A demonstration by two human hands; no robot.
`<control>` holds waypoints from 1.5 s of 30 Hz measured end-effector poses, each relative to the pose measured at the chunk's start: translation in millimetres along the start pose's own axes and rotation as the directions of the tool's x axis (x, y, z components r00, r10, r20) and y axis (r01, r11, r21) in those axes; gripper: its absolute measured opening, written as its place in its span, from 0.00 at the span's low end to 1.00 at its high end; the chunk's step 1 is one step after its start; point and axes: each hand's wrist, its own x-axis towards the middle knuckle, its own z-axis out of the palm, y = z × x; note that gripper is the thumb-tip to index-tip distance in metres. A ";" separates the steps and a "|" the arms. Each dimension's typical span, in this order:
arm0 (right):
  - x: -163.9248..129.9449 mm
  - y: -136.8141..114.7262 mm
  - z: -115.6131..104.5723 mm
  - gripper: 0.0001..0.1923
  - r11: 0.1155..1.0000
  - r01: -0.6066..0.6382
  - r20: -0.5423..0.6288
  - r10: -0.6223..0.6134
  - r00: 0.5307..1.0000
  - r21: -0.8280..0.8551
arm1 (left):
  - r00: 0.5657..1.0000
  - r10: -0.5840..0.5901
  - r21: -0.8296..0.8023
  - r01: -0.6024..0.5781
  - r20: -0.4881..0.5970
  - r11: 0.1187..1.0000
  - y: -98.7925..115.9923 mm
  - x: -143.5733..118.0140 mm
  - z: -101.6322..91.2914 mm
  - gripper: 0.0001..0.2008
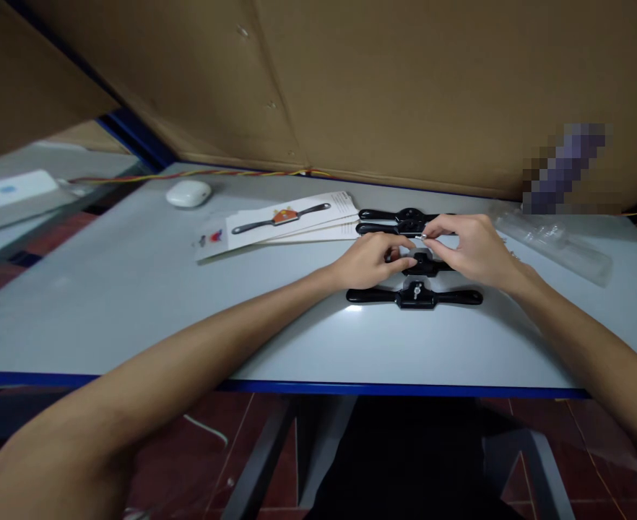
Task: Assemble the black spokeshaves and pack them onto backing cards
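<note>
My left hand (370, 261) and right hand (473, 249) both pinch the middle black spokeshave (424, 264) on the counter (134, 289) (another spokeshave (414, 295) lies just nearer me), fingers pressed together.

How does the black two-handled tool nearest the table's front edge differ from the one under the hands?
The nearest tool lies untouched and fully visible, handles spread left and right; the held tool is gripped by the left hand and right hand, mostly hidden. The nearest shows a silver screw; the held one's centre is covered. Both are black.
</note>
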 end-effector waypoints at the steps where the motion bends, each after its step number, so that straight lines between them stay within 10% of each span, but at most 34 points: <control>1: -0.7 -0.3 2.2 0.07 1.000 -0.004 0.008 0.004 1.000 0.014 | 1.000 0.006 0.003 -0.006 -0.004 1.000 -0.3 0.2 0.4 0.21; 33: -23.3 13.1 22.6 0.12 0.953 0.301 -0.081 -0.303 0.950 -0.034 | 0.998 0.054 0.008 -0.054 -0.012 0.999 -4.3 -1.4 -0.3 0.22; 45: -21.0 6.6 25.8 0.13 0.971 0.233 -0.076 -0.230 0.970 0.044 | 0.998 0.067 0.011 -0.067 -0.014 0.998 -4.0 -0.9 -0.6 0.21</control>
